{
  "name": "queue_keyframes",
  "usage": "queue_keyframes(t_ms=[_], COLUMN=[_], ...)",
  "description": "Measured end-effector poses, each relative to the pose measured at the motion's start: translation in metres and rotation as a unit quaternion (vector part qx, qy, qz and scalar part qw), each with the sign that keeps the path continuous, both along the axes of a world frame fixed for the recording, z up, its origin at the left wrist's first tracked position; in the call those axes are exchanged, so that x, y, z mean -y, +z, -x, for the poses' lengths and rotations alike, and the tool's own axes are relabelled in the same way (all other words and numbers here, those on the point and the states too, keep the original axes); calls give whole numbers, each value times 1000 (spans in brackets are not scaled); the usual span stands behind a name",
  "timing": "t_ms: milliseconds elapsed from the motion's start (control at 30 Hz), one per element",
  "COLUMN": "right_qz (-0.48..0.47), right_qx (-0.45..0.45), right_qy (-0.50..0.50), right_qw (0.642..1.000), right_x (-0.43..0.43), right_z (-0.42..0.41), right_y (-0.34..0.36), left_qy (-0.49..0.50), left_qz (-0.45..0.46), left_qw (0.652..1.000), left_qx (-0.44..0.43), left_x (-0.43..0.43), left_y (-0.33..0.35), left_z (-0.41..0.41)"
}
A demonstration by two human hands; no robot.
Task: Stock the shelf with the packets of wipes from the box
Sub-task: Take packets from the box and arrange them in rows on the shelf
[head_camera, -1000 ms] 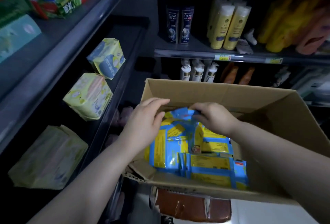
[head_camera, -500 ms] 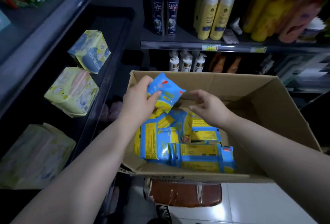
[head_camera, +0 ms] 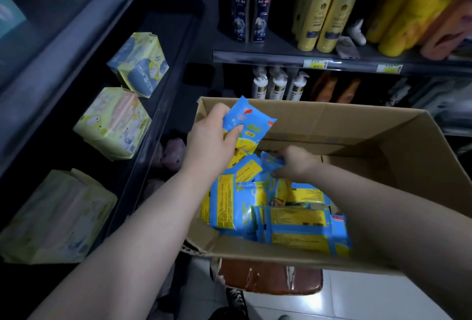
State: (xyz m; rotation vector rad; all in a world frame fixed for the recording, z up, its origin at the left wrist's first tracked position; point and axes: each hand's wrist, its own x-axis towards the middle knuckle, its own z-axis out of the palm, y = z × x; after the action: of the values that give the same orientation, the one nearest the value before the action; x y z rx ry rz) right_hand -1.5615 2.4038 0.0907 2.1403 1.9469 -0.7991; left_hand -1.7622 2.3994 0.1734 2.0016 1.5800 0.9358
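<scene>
An open cardboard box [head_camera: 362, 130] stands in front of me with several blue and yellow packets of wipes [head_camera: 286, 220] piled in its near left part. My left hand [head_camera: 209, 141] grips one blue packet [head_camera: 251, 123] and holds it above the box's far left corner. Lower in the box, my right hand [head_camera: 296, 161] pinches the edge of another blue packet [head_camera: 270, 160] that lies on the pile. The dark shelf [head_camera: 163, 69] is at my left.
Three pale yellow tissue packs [head_camera: 115, 123] lie on the left shelf. Ahead, a shelf holds shampoo bottles [head_camera: 251, 13] and yellow bottles [head_camera: 327, 15]. The box rests on a worn brown stool [head_camera: 270, 279] over white floor tiles.
My left hand lifted one packet out of the pile and raised it up and left. My right hand dropped back into the box onto another packet.
</scene>
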Motion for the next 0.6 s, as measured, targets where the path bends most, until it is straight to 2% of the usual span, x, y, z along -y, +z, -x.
queue_keyframes(t_ms=[100,233,300,367,433,533,600], right_qz=[-9,-89,-130,-161,-184,-193,-185], right_qx=[-49,-91,-144,-255,-375,-469,-518], right_qy=[-52,-90,-118,-166,-212,-227,-219], right_qw=[997,988,974,939,883,831,806], right_x=[3,18,27,39,51,68,80], right_z=[-9,-29,-40,-48,-54,-58,-55], right_y=[24,70,88,102,114,131,142], left_qy=[5,5,1,-6,-1,24,25], left_qz=[-3,-4,2,1,0,41,98], left_qw=[1000,1000,1000,1000,1000,996,983], left_qx=[-11,-14,-12,-4,10,71,155], left_x=[-1,1,3,8,14,30,49], left_y=[-2,-1,4,13,23,39,48], left_z=[4,4,-2,-7,-10,-9,-8])
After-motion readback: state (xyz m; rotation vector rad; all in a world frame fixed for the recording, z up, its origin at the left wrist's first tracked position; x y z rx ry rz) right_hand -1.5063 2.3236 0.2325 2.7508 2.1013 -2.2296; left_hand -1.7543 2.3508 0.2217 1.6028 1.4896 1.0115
